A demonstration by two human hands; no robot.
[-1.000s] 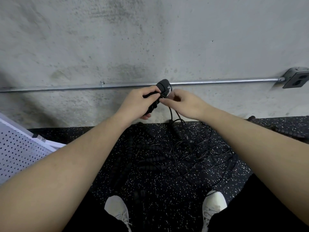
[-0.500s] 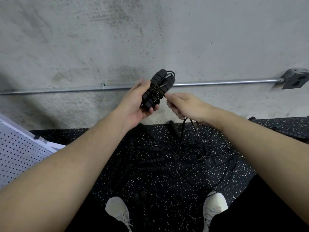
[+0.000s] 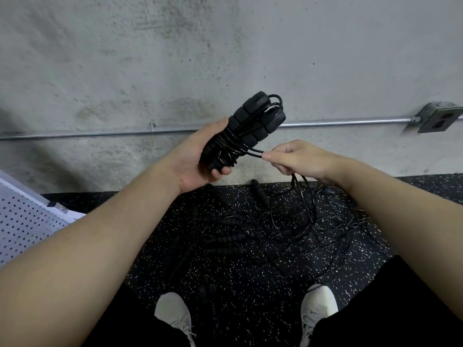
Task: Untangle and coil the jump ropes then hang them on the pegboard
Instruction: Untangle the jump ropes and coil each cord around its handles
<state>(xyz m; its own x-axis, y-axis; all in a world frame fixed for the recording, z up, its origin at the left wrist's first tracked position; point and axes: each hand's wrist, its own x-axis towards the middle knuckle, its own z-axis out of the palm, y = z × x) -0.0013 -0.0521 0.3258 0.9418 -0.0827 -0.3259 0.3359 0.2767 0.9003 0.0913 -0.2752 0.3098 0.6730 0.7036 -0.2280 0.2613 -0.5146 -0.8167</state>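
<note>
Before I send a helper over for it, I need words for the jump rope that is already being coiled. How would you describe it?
Start at the metal conduit on the concrete wall; just below its middle, the left hand holds up the coiled jump rope. Unlike the tangled ropes on the speckled floor, its two foam handles are bound together by cord.

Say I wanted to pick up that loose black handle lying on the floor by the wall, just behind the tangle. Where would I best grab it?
Take the loose handle round its ribbed foam middle, coming down from above. It lies flat on the speckled floor, so only its top and sides are free, and the ridges give fingers purchase. Its cord runs into the tangle, so lift slowly; it may drag.
</note>
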